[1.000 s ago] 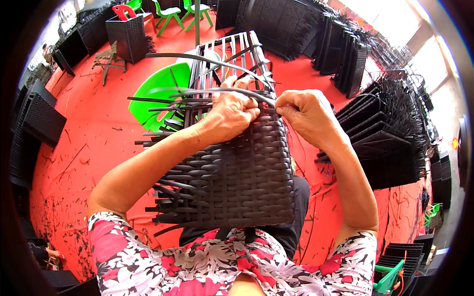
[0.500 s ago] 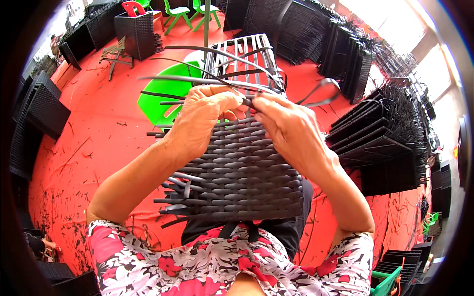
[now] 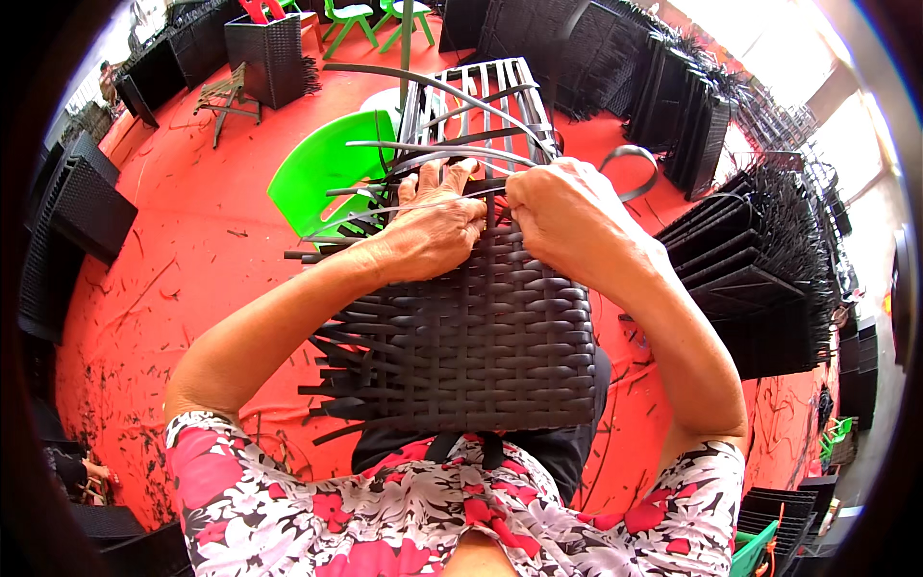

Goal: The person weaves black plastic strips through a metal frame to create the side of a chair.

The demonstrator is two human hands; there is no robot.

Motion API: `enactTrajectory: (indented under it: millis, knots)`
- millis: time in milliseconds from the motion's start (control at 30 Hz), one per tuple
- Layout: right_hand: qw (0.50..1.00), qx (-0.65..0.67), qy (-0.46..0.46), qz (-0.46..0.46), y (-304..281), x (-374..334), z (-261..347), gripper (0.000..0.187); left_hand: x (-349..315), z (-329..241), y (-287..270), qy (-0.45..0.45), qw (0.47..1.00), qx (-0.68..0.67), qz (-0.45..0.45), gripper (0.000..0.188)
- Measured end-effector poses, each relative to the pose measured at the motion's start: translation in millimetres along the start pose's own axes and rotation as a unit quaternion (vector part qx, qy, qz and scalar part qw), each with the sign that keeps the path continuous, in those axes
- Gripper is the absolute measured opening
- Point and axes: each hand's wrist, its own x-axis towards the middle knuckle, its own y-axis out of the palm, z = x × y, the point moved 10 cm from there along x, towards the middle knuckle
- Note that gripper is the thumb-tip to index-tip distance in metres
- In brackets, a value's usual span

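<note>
A dark woven panel (image 3: 481, 346) of flat plastic strips lies over my lap, its loose strip ends sticking out along the left side. Beyond the weave, its slatted white frame (image 3: 471, 101) is partly bare. My left hand (image 3: 428, 226) rests on the upper left of the weaving, fingers spread, with a thin strip crossing its back. At the upper right edge, my right hand (image 3: 577, 216) is closed on a black weaving strip (image 3: 492, 185) that runs toward the left hand. Long loose strips (image 3: 452, 151) arch above both hands, and one curls beyond the right hand.
A green plastic chair (image 3: 332, 168) stands just beyond the panel on the red floor (image 3: 192, 288), which is littered with strip scraps. Stacks of black woven panels (image 3: 740, 279) stand at the right. More woven pieces (image 3: 91, 202) line the left, and a small folding stool (image 3: 226, 101) stands farther back.
My hands have moved apart from their meeting point at the strip. The left has spread its fingers and come lower onto the weave; the right has shifted slightly right, and the loose strips have swung.
</note>
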Motion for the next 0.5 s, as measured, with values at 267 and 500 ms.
enactTrajectory:
  millis: [267,500]
  knots:
    - [0.998,0.061,0.003,0.013,22.5,5.9,-14.9,0.011,6.1,26.4,-7.8,-0.073,0.955,-0.287,-0.024,0.006]
    - [0.999,0.034,0.020,0.020,28.7,7.3,-14.4,0.014,2.8,12.0,-0.3,-0.079,0.983,-0.158,0.057,0.013]
